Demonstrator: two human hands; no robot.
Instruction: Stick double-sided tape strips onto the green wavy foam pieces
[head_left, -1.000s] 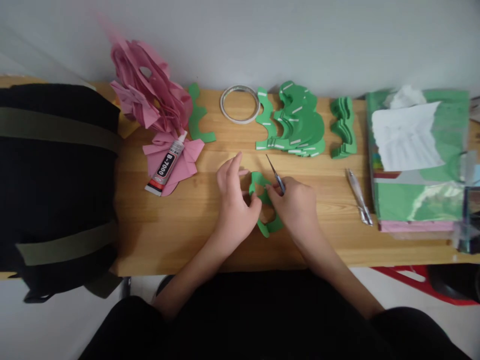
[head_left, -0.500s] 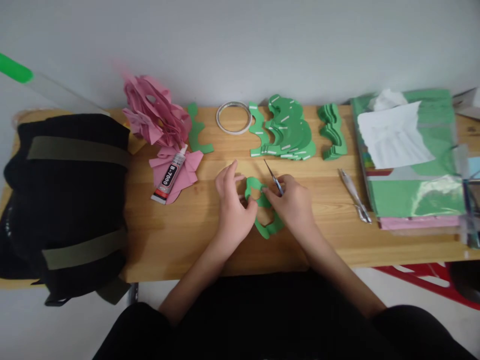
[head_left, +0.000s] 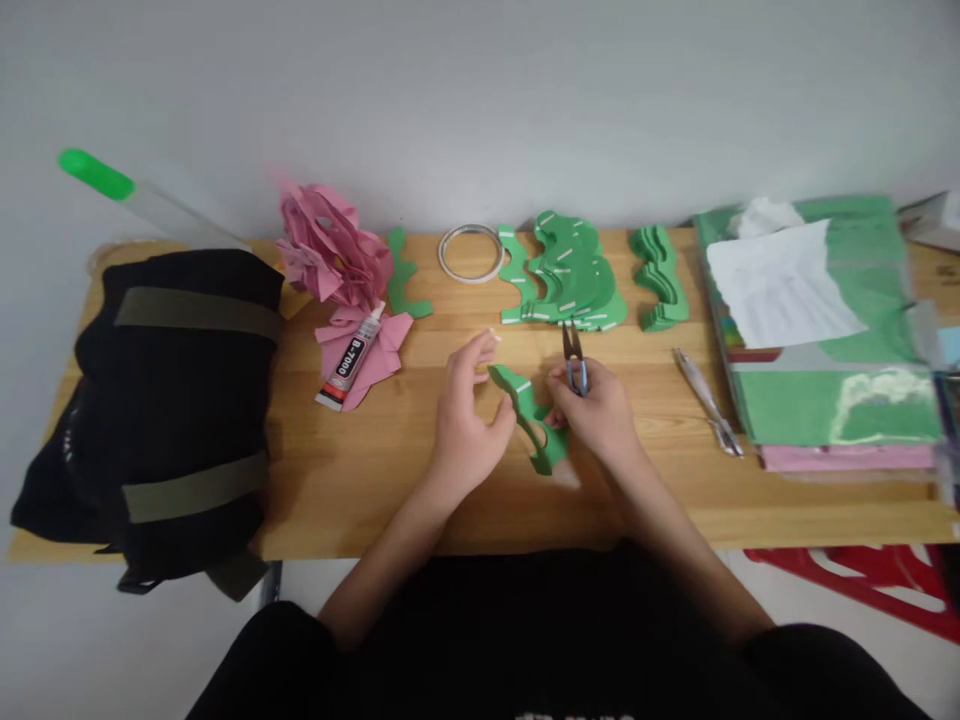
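Green cutout (head_left: 523, 400) sits between both hands, mid-length on the table (head_left: 360, 500), a bit nearer front edge than back; looks tilted. Left hand (head_left: 471, 415): fingers spread, thumb at cutout's left side, likely steadying it (can't tell if pinching). Right hand (head_left: 606, 408) grasps snips (head_left: 574, 362), blades toward the back edge, presumably to spare the cutout and free the fingertips beside it. Tape roll (head_left: 471, 280) and white-striped stack (head_left: 581, 278) lie along the back edge, seemingly parked within reach. Bag (head_left: 180, 400) fills the left end.
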